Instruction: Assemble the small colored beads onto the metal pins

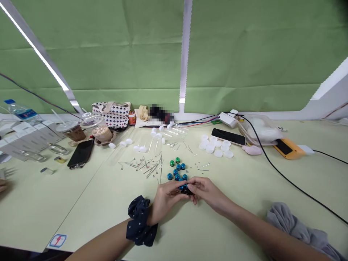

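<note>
My left hand (pixel 166 197), below a dark dotted scrunchie (pixel 141 221), curls around a small blue-and-black piece (pixel 184 189) just above the table. Fingers of my right hand (pixel 208 190) pinch the same piece from the other side. Its exact kind is partly hidden by the fingers. Right beyond my hands stand several small blue round metal pieces (pixel 175 172) with dark bases. Two green ones (pixel 172 163) are a little farther back. Thin metal pins (pixel 154 166) lie scattered to the left, and an L-shaped pin (pixel 203 167) is to the right.
White round caps (pixel 210 148) and a phone (pixel 228 136) lie at back right. Clear capped tubes (pixel 130 139) are behind the pins. A second phone (pixel 81 153) and drink cups (pixel 71 130) stand left. A black cable (pixel 274 168) crosses the right. Another person's hand (pixel 2 185) shows far left.
</note>
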